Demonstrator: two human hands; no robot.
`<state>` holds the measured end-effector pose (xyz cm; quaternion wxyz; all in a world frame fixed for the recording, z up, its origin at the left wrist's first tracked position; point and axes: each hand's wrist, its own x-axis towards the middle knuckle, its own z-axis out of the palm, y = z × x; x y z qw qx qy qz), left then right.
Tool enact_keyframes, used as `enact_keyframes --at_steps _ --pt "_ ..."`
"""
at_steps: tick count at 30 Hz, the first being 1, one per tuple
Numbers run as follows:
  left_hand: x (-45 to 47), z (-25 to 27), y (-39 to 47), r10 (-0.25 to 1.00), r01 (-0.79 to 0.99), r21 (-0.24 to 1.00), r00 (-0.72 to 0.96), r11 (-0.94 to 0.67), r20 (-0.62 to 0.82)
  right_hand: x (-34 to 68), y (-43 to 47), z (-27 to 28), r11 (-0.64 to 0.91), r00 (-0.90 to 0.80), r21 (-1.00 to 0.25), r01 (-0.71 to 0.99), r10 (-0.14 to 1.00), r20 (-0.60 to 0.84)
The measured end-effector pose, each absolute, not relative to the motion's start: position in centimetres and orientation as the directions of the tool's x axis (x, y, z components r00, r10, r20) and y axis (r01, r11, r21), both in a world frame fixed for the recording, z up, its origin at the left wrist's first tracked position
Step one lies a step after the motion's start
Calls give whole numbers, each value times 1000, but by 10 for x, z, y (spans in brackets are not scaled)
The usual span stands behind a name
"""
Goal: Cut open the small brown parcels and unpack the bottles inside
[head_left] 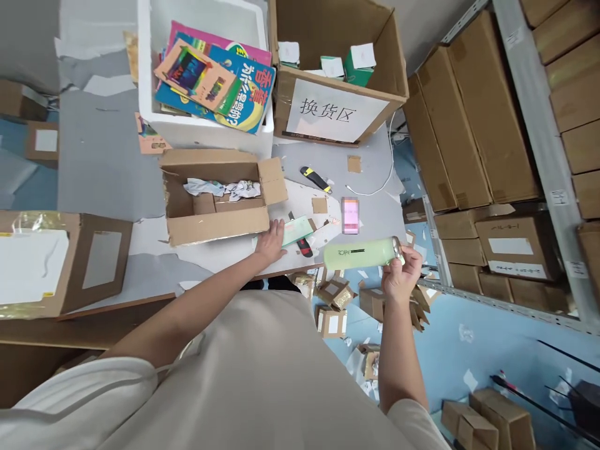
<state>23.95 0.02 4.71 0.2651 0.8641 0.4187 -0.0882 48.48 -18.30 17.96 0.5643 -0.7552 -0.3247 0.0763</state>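
Note:
My right hand [403, 273] grips a pale green bottle [360, 254] by its silver cap end. The bottle lies sideways in the air past the table's front edge, its base pointing left. My left hand [272, 244] rests flat with its fingers stretched out, at the left end of a slim mint-green carton [297, 230]. Partly under that carton is a red and black tool [304, 247], perhaps a cutter. An open cardboard box [218, 222] with crumpled paper inside stands just behind my left hand.
A phone [350, 215], a yellow-black cutter [316, 179] and a white cable [382, 187] lie on the table. Behind are a foam box [210, 134] of books and a large carton [285, 103] of small boxes. Shelves [553, 187] with cartons stand right; boxes litter the floor.

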Motion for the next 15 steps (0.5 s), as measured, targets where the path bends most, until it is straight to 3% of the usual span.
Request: enact_keyframes --at_steps 6,12,15 --pt "230 35 5 713 794 433 590 -427 -379 496 -159 160 -93 792 -955 281 585 176" --pt "202 31 -10 777 634 663 617 -397 -125 492 -110 178 87 802 -995 57 589 97" --pt "192 27 -16 810 576 722 585 -383 -37 485 -84 192 202 784 -979 35 602 152"
